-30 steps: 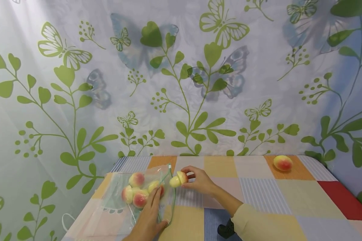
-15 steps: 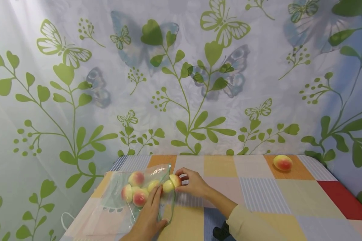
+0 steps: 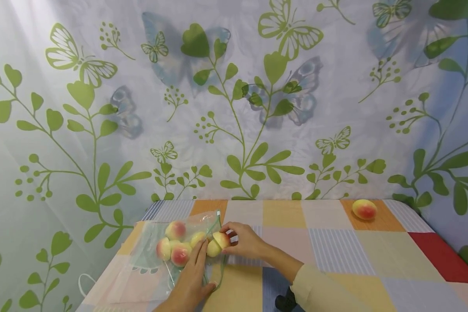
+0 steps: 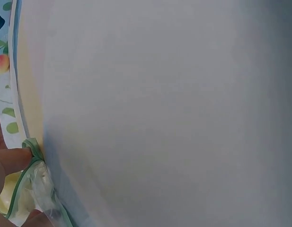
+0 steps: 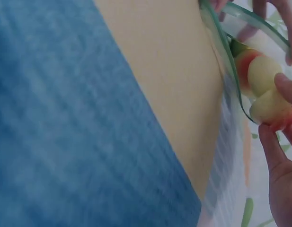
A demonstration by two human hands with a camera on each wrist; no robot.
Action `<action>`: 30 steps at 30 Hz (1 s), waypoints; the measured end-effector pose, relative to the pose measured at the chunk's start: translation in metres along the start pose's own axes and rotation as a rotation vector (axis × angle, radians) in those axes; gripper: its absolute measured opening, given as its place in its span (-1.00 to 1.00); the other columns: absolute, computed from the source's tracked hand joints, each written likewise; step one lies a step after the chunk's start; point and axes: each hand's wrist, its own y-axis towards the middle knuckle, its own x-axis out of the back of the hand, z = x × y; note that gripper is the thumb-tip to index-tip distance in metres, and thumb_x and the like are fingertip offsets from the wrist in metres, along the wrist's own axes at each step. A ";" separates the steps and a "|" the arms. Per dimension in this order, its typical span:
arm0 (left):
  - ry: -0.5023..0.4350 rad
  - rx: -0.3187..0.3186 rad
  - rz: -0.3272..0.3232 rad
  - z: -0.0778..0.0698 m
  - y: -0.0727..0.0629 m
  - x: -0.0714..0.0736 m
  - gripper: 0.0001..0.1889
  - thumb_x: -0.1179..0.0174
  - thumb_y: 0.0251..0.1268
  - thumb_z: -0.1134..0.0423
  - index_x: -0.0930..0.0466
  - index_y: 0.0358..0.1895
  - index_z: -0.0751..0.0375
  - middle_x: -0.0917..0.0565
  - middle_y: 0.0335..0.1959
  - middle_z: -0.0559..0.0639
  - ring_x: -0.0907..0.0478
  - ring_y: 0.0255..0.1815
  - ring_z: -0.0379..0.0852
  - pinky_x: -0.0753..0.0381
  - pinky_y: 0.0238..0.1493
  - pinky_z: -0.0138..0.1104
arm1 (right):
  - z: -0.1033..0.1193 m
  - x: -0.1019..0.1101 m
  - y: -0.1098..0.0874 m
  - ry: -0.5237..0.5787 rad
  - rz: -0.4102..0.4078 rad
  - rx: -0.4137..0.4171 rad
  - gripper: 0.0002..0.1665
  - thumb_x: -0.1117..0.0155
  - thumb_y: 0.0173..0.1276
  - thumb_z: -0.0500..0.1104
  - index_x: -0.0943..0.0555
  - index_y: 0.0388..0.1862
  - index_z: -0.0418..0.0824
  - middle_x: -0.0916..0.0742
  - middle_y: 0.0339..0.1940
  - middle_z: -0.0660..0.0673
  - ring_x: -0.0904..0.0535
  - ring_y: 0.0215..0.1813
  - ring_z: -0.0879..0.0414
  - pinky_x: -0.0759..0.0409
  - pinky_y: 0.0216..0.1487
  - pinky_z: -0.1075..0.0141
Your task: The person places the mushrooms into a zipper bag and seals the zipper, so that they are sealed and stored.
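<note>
My right hand [image 3: 247, 242] pinches a yellow-and-red toy peach [image 3: 221, 239] at the mouth of a clear zip bag [image 3: 203, 220] with a green edge. The peach looks like two offset halves, with its pale yellow side towards the bag. Several more such peaches [image 3: 180, 254] lie inside the bag. My left hand [image 3: 191, 275] holds the bag's mouth apart, its fingers along the upper side and the thumb at the lower rim. In the left wrist view the thumb [image 4: 15, 160] presses on the green edge [image 4: 36, 147]. The right wrist view shows the held peach [image 5: 273, 108] touching another [image 5: 245, 66].
Another yellow-and-red toy peach [image 3: 364, 209] lies at the back right of the table, on the patchwork tablecloth [image 3: 343, 251]. A curtain [image 3: 234, 108] with green leaves and butterflies hangs behind. A white cord loop [image 3: 86, 277] shows at the table's left edge.
My right hand has moved left with the peach, from outside the bag's rim into its mouth. The left hand has stayed in place on the bag.
</note>
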 end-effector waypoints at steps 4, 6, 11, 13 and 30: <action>0.015 -0.044 -0.027 0.001 0.000 -0.002 0.27 -0.72 -0.24 0.38 -0.04 0.60 0.42 -0.10 0.60 0.36 -0.33 0.42 0.40 -0.59 0.22 0.07 | -0.006 -0.007 0.007 -0.043 -0.002 0.000 -0.48 -0.60 0.20 -0.37 -0.60 0.12 -0.31 -0.65 0.11 -0.16 -0.66 0.09 -0.09 -0.72 -0.04 0.38; 0.024 -0.067 -0.049 0.002 0.000 -0.003 0.27 -0.73 -0.28 0.39 -0.07 0.58 0.45 -0.12 0.60 0.34 -0.30 0.46 0.36 -0.58 0.25 0.04 | -0.009 -0.010 0.010 -0.056 -0.005 -0.004 -0.52 -0.59 0.21 -0.37 -0.62 0.09 -0.33 -0.66 0.07 -0.17 -0.67 0.05 -0.05 -0.72 -0.05 0.39; 0.025 -0.071 -0.064 0.002 0.001 -0.004 0.27 -0.73 -0.31 0.39 -0.09 0.58 0.45 -0.17 0.57 0.32 -0.26 0.49 0.31 -0.53 0.30 0.04 | -0.012 -0.016 0.017 -0.102 -0.021 -0.017 -0.53 -0.63 0.21 -0.28 -0.65 0.06 -0.29 -0.67 -0.02 -0.11 -0.66 -0.03 0.07 -0.70 -0.10 0.44; 0.025 -0.063 -0.056 0.002 0.001 -0.003 0.27 -0.72 -0.29 0.39 -0.07 0.58 0.44 -0.17 0.56 0.33 -0.29 0.47 0.32 -0.55 0.27 0.06 | -0.011 -0.018 0.019 -0.119 -0.042 -0.020 -0.52 -0.65 0.19 -0.23 -0.66 0.05 -0.27 -0.67 -0.05 -0.09 -0.65 -0.07 0.09 -0.69 -0.13 0.45; 0.021 -0.033 -0.012 -0.001 0.000 -0.002 0.24 -0.70 -0.20 0.36 -0.05 0.58 0.45 -0.19 0.53 0.39 -0.35 0.41 0.39 -0.55 0.25 0.11 | -0.012 -0.032 0.019 -0.023 -0.220 -0.118 -0.64 -0.63 0.16 -0.34 -0.66 -0.12 -0.34 -0.71 -0.25 -0.14 -0.69 -0.19 0.01 -0.71 -0.17 0.39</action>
